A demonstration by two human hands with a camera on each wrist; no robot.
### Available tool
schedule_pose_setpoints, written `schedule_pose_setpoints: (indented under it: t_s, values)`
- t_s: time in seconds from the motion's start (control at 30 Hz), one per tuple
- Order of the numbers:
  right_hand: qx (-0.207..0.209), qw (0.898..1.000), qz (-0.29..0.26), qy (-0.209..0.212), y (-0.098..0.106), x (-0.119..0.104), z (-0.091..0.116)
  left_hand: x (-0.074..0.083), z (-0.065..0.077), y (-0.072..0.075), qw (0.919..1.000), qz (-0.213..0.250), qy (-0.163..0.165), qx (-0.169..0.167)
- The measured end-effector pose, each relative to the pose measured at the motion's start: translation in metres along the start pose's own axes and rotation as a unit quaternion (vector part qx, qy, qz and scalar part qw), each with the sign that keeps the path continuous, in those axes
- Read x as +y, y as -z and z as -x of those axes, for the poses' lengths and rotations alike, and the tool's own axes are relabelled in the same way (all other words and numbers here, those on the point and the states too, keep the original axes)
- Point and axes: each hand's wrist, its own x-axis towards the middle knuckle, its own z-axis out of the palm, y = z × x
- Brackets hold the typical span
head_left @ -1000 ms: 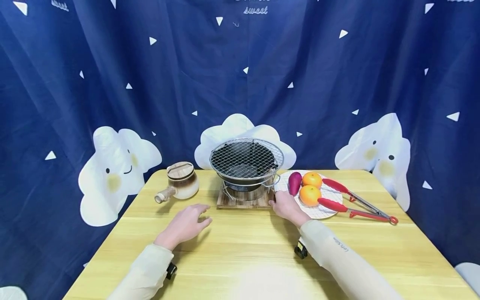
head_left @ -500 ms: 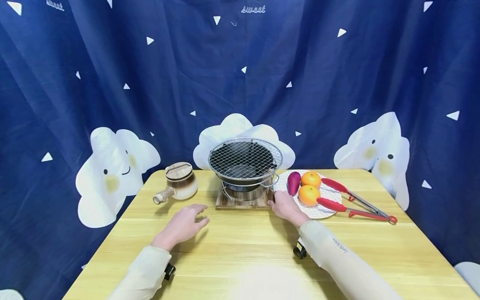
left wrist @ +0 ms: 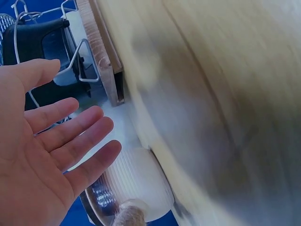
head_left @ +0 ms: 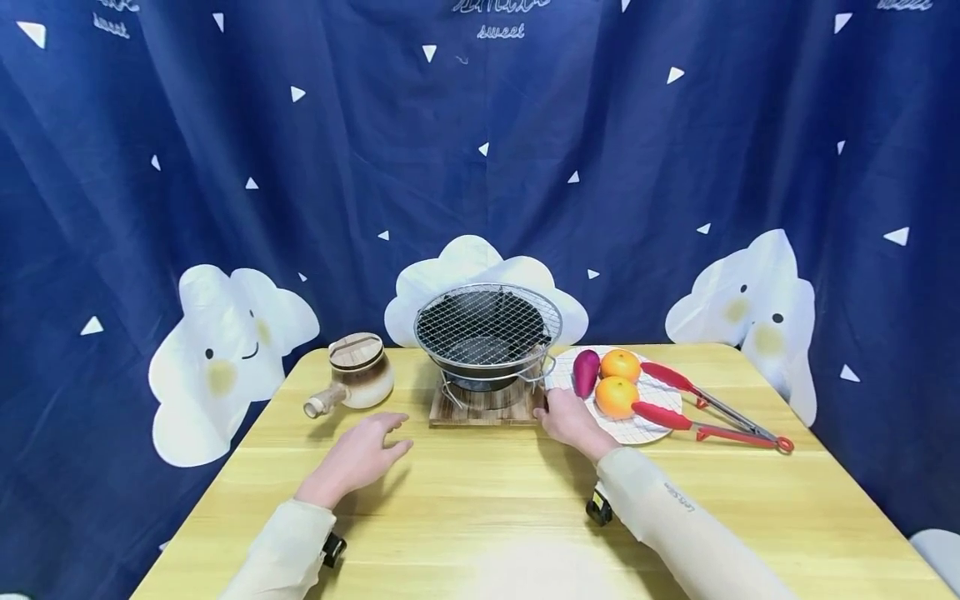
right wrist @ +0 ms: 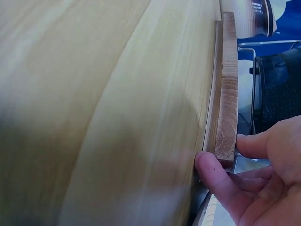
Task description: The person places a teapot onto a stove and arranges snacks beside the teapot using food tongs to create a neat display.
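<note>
A round charcoal grill [head_left: 483, 329] with a wire mesh top stands on a square wooden board [head_left: 483, 408] at the table's back. My right hand [head_left: 567, 419] pinches the board's near right corner; in the right wrist view, the board's end [right wrist: 228, 127] sits between two digits, one on its upper face and one low by the table. Over the table left of the board hovers my left hand [head_left: 356, 458], fingers spread and holding nothing. Its palm [left wrist: 28, 155] shows in the left wrist view. Behind it is a brown-and-white pot [head_left: 367, 379] with a wooden lid and side handle.
Close to my right hand lies a round white plate [head_left: 641, 431] with a purple eggplant-like item [head_left: 586, 372] and two oranges [head_left: 617, 397]. Red-tipped tongs [head_left: 720, 421] lie across its right rim. A blue curtain [head_left: 337, 125] hangs behind the table [head_left: 465, 500].
The head view has shifted slightly. My left hand has drawn back a little to the left from the board. My right hand stays at the board's corner.
</note>
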Motion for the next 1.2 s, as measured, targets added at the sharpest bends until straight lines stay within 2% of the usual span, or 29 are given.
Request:
schedule_pose_setpoints:
  t_s: [0.2,0.4,0.57,0.7,0.93,1.2]
  values:
    - [0.003,1.0,0.0,-0.006,0.003,0.001,0.002,-0.002,0.0,0.006,0.9998,0.001,-0.014,0.017]
    - [0.01,1.0,0.005,0.0,0.003,0.003,0.0,-0.005,0.0,0.019,0.9996,-0.004,-0.001,0.03]
    - [0.007,1.0,0.001,0.006,0.002,0.001,-0.003,-0.009,0.001,0.033,0.9981,-0.015,0.01,0.059]
    - [0.001,1.0,-0.002,0.011,0.002,0.0,-0.001,-0.009,0.0,0.042,0.9965,-0.014,0.006,0.082]
    - [0.003,1.0,-0.006,0.003,0.002,0.002,0.003,-0.011,-0.002,0.048,0.9949,-0.02,0.001,0.099]
    - [0.005,1.0,0.001,0.025,0.0,0.002,0.002,-0.02,0.001,0.054,0.9901,-0.017,0.029,0.136]
